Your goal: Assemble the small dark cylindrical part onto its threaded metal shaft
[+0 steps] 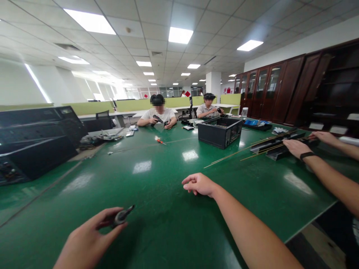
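Observation:
My left hand [89, 235] is closed around a small dark grey tool with a pointed black tip [122, 216], held between thumb and fingers above the green tabletop [157, 231]. Its handle end is hidden by my fingers, so I cannot tell its exact kind. The tip points up and to the right. Farther right and forward, my right hand [199, 184] hovers low over the table, palm down. Its fingers are loosely bent and apart, with nothing visible in them. An orange-handled screwdriver [160, 141] lies well beyond both hands.
A black computer case [220, 131] stands ahead on the right, a larger black case [36, 142] at left. Beside me, another person's hands [297, 148] are at dark metal channels [276, 151] and thin brass-coloured rods [224, 160]. Two people [157, 116] sit opposite.

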Demonstrator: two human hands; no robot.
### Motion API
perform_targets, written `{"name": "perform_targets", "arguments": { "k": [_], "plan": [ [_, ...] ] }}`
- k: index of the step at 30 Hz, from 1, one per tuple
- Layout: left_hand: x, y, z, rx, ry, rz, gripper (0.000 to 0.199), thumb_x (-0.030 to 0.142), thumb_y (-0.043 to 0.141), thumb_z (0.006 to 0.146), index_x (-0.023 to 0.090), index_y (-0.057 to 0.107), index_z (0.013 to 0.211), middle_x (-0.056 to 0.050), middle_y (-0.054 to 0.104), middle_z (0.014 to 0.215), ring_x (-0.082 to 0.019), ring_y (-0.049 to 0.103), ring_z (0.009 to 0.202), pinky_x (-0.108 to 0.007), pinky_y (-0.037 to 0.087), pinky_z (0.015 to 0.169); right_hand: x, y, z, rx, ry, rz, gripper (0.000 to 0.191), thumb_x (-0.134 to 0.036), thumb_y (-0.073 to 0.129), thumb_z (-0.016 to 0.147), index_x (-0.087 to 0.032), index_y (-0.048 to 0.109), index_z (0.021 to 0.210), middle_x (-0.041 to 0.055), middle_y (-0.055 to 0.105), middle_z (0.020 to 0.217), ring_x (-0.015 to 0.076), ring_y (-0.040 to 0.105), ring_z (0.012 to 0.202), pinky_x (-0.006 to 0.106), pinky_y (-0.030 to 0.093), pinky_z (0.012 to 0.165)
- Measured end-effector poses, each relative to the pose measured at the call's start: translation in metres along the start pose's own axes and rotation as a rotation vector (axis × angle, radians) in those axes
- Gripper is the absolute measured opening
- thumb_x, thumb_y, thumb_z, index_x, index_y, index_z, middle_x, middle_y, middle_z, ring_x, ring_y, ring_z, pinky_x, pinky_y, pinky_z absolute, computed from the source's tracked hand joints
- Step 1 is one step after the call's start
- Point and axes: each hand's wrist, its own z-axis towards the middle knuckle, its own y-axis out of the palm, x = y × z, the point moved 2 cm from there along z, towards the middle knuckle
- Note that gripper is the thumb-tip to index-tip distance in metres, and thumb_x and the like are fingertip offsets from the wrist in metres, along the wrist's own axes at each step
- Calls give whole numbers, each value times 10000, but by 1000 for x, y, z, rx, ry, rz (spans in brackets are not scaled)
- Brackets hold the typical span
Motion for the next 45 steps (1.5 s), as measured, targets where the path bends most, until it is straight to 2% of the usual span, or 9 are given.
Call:
{"name": "perform_targets", "arguments": {
  "k": [2,5,7,10,15,21,26,31,45],
  "plan": [
    [14,25,22,-130,-1,-62,341,490,711,749,259,739,998,-21,770,901,-251,739,799,-336,610,717,-3,8,-2,16,-39,-75,399,-241,756,757,-135,676,1134,-15,638,740,73,514,515,214,403,527],
    [43,64,39,-233,108,-142,297,422,659,805,238,737,1024,-55,740,1004,-253,712,913,-354,584,844,-10,19,-8,66,-115,-191,574,-178,813,658,-216,661,1210,10,670,964,95,557,658,238,436,638],
    [54,84,37,-245,147,-178,270,371,631,838,241,725,1056,-57,724,1032,-244,698,951,-345,572,869,-15,25,-10,80,-231,-354,619,-209,822,648,-239,647,1240,34,664,1077,139,591,787,270,466,733],
    [55,99,26,-263,183,-232,251,327,620,863,252,711,1084,-53,713,1053,-227,691,961,-317,569,863,-17,35,-10,52,-335,-531,557,-293,814,674,-221,660,1205,49,667,1060,169,617,832,286,489,765],
    [48,96,20,-232,186,-284,227,306,627,872,249,705,1078,-49,712,1029,-215,685,943,-294,564,841,-16,47,-8,-27,-378,-679,383,-361,806,689,-220,722,1034,31,684,933,191,631,843,282,482,763],
    [47,97,21,-213,150,-307,227,296,654,850,246,715,1062,-38,718,998,-207,687,915,-292,562,818,-20,55,-14,-31,-418,-700,342,-339,735,782,-231,713,1106,45,701,993,196,646,888,277,479,787],
    [49,98,19,-248,126,-341,215,283,665,842,250,711,1050,-25,718,993,-202,677,921,-300,546,834,-16,58,-12,-45,-462,-738,256,-358,670,866,-209,748,1059,51,724,952,185,660,879,260,475,789],
    [49,101,20,-283,113,-342,209,261,656,838,253,719,1037,-24,711,997,-201,670,926,-303,536,839,-11,58,-8,-42,-487,-795,248,-364,685,859,-199,761,1027,52,741,942,187,670,870,260,475,783],
    [40,104,16,-211,108,-317,235,275,669,832,255,721,1061,-26,713,1031,-205,673,952,-312,542,866,-19,52,-13,-8,-460,-798,196,-335,693,846,-216,770,982,33,742,908,174,659,832,260,457,747]
  ]
}}
